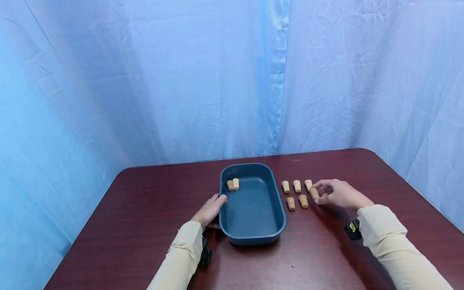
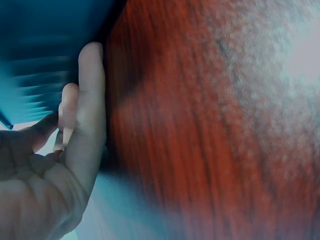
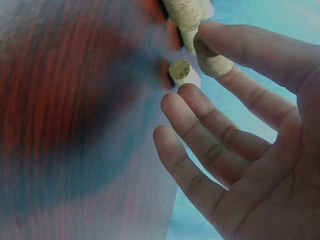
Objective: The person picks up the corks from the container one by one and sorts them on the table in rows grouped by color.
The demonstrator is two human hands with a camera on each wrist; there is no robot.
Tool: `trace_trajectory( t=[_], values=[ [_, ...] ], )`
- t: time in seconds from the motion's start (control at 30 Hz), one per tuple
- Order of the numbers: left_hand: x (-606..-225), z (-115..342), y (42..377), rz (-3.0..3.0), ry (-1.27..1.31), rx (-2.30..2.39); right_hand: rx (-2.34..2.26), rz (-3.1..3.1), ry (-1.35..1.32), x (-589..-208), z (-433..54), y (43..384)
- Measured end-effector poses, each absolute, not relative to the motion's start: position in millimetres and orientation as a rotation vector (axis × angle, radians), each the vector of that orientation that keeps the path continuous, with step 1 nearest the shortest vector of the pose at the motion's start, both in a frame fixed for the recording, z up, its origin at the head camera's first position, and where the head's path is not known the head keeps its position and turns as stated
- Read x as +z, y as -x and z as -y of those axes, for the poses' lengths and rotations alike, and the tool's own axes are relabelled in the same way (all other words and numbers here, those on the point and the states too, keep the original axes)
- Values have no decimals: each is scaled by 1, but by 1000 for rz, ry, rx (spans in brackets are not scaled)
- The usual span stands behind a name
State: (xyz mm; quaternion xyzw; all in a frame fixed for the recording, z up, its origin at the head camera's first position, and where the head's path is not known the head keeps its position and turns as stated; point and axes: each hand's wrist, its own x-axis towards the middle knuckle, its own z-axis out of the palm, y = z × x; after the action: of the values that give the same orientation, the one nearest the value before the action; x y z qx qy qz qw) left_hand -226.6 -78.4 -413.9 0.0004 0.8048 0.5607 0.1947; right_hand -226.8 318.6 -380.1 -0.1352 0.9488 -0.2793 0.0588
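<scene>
A deep blue rectangular tray point(image 1: 250, 237) stands mid-table, two tapered cork stoppers point(image 1: 236, 184) lying at its far left inside. On its left side, my left hand point(image 1: 211, 208) holds the tray, thumb over the rim and fingers along the outer wall; the left wrist view shows those fingers point(image 2: 90, 105) low against the wall, close to the tabletop. To the right of the tray, my right hand point(image 1: 338, 194) pinches a cork stopper point(image 3: 214, 61) between thumb and index finger, the other fingers spread loosely. Several more cork stoppers point(image 1: 297, 186) stand in two short rows between tray and right hand.
The dark red-brown wooden table point(image 1: 163, 217) has rounded far corners. Pale blue curtains point(image 1: 203, 80) hang behind it and at both sides. Nearest the right hand is the far-row cork point(image 1: 308, 185), close beside the pinched one.
</scene>
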Motion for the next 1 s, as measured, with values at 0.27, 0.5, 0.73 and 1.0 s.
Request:
trace_trajectory(
  t=[0.27, 0.5, 0.73, 1.0],
  values=[
    [-414, 79, 227, -2256, -2, 1564, -781, -2878, 359, -384, -319, 226],
    [-416, 79, 230, -2262, 7, 1563, -776, -2881, 332, -389, -319, 226],
    [-416, 78, 229, -2266, 10, 1564, -726, -2930, 405, -393, -317, 225],
    [-414, 77, 227, -2271, 8, 1563, -692, -2954, 389, -394, -314, 224]
  ],
)
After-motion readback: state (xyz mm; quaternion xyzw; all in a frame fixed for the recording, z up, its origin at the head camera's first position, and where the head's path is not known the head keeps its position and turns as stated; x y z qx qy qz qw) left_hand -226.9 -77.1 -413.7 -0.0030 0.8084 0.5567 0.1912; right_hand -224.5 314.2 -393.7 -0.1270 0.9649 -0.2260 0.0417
